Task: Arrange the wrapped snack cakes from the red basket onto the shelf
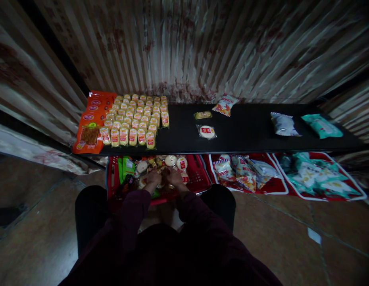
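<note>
Both of my hands reach down into a red basket that stands below the shelf's front edge. My left hand is among wrapped snacks, near a round white wrapped cracker. Close beside it on the right, my right hand touches packets next to another round cracker. The fingers of both hands point down into the packets and are too dark and hidden to make out. A green packet lies at the basket's left side.
On the black shelf stand rows of small wrapped cakes beside an orange bag. Farther right lie a single round cracker, a flat yellow packet, a chip bag and a teal pack. Two more filled baskets stand right.
</note>
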A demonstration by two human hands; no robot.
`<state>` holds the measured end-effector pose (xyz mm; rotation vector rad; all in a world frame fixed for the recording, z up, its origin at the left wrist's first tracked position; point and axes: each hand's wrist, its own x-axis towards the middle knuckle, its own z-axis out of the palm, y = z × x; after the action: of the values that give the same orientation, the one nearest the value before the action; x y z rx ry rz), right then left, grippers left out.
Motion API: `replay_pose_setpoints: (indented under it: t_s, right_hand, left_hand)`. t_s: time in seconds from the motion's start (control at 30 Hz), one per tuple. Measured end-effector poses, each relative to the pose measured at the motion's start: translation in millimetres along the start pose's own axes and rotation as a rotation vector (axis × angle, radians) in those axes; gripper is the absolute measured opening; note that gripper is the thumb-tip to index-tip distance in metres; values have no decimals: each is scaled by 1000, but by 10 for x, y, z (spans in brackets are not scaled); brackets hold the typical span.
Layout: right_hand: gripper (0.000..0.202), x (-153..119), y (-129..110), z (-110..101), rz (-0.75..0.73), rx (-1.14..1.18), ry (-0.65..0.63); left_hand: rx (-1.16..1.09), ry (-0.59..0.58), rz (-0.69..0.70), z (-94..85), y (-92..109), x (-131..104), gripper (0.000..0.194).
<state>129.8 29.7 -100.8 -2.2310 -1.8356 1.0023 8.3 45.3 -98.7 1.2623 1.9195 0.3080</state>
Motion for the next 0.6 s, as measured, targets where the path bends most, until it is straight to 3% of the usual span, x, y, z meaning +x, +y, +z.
replay_pose_setpoints:
  t_s: [0.17,0.27,0.4,0.5,0.6]
  right_hand:
    - [31,-48,-3,36,-71,-113,-3]
    - [28,-46,-24,49,-98,-57,36]
    - [27,-38,-72,82,-52,280,105]
    - [24,-81,-87,165,7,577,126]
    - [26,-157,-88,278,9,884,157]
  left_hand:
    - [40,-31,-23,41,-30,-79,25]
    - [123,-20,13,20,-69,-179,31]
    - [157,59,118,-15,-84,-378,42]
    - [108,158,245,-10,-81,-520,38]
    - [33,171,330,1,-78,-595,33]
